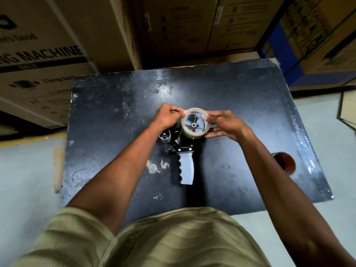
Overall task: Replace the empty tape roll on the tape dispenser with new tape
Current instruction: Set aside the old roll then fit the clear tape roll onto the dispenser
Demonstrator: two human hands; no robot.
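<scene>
New tape roll [194, 124] is sitting on the hub of the tape dispenser [185, 149], which is lying flat mid black table [115, 151]. Right hand [225, 125] is gripping the roll's right side; left hand [166, 117] is pinching at its upper-left edge. Empty core [284, 163] is sitting near the table's right edge.

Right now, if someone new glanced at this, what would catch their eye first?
Probably the tape roll at the middle of the black table, seated on the dispenser, with the left hand and right hand pinching its top edge. Next, the dispenser's pale grey handle pointing back toward the person. Then the reddish roll near the table's right edge, partly behind the right forearm.
</scene>
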